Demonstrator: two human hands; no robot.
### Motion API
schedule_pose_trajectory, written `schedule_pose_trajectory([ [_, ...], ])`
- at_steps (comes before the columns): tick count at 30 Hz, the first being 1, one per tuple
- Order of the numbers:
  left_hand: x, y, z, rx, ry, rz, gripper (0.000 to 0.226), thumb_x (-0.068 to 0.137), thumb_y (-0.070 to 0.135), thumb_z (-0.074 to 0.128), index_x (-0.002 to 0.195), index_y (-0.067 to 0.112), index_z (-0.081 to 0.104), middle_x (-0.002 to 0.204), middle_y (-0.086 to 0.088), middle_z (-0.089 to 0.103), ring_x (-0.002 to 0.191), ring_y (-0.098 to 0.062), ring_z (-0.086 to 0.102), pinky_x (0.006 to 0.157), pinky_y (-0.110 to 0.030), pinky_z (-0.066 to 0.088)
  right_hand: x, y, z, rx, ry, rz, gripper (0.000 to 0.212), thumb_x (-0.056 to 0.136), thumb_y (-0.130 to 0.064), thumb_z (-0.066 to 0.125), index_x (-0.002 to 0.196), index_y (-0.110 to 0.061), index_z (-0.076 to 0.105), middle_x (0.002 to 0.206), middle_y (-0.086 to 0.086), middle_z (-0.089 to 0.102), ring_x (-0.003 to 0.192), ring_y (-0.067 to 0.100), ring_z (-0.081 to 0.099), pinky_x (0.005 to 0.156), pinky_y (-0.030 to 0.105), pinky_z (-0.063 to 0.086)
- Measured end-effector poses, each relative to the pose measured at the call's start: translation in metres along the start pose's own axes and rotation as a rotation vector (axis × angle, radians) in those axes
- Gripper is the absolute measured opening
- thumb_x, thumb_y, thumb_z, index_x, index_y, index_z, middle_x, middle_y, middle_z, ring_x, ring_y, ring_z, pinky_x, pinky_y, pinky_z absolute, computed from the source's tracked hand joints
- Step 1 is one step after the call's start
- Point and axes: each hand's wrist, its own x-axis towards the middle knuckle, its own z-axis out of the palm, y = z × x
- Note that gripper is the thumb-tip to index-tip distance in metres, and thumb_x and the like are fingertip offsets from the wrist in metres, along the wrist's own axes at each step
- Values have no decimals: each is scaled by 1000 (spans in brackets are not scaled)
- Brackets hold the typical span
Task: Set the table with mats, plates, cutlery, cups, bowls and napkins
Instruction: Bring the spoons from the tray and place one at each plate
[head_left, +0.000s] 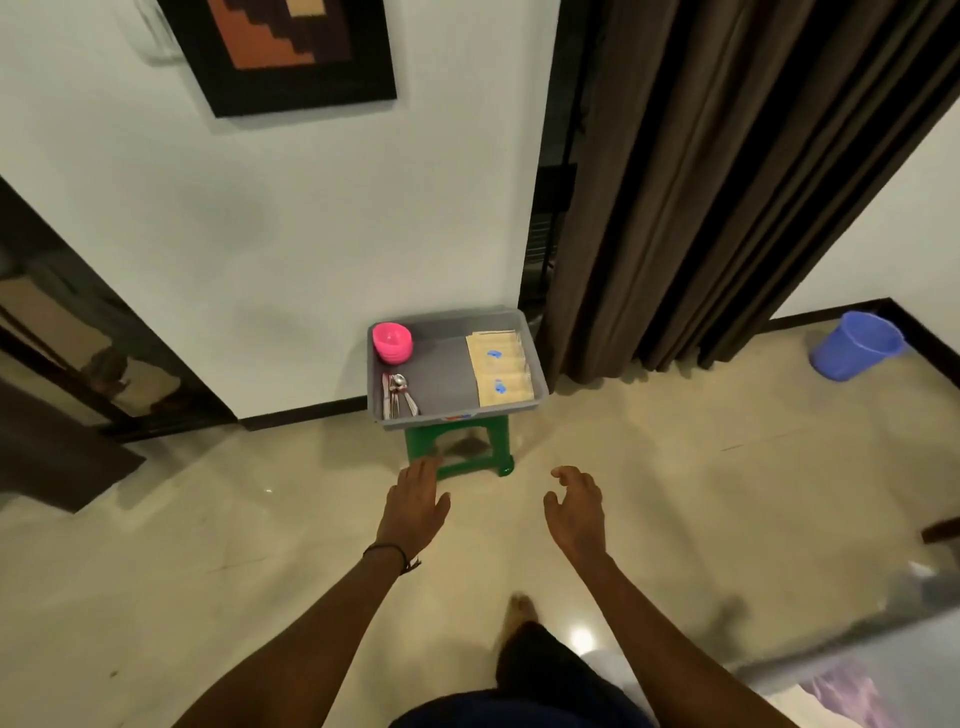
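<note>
Since the tray (457, 420) sits on a low green stool (415, 442) against the wall, the person has to reach downward. Both hands are out in front for that: the left hand (415, 499) flat with straight fingers, the right hand (576, 512) loosely curved, both empty and well short of the tray. Its contents are sorted so each kind lifts out together: stacked pink bowls (392, 340) in the far left corner, cutlery (397, 395) bunched at the near left, napkins (501, 369) along the right side. No mats, plates or cups show there, so I'd judge those are already laid. A blue bucket (854, 345) stands apart, beyond the curtain (701, 182).
</note>
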Motion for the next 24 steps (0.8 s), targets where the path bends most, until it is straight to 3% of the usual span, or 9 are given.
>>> schedule_pose_trajectory([
  [8, 101, -13, 6, -35, -25, -81, 50, 86, 23, 63, 134, 15, 47, 126, -9, 53, 108, -30, 54, 82, -38, 52, 124, -30, 8, -46, -49, -51, 30, 91, -10, 60, 119, -20, 57, 119, 3, 57, 116, 22, 49, 91, 37, 48],
  [16, 214, 7, 5, -140, 23, -178, 51, 88, 21, 65, 134, 9, 48, 131, -12, 50, 118, -32, 51, 96, -42, 47, 258, -56, -13, -118, -95, -126, 30, 92, -13, 61, 122, -19, 56, 123, 3, 57, 118, 23, 51, 94, 36, 49],
  [24, 273, 9, 13, -157, -24, -240, 53, 87, 20, 65, 135, 8, 47, 130, -13, 49, 116, -32, 51, 95, -41, 46, 338, -67, -2, -170, -181, -161, 28, 93, -17, 62, 120, -20, 56, 124, 2, 57, 116, 21, 53, 92, 36, 51],
])
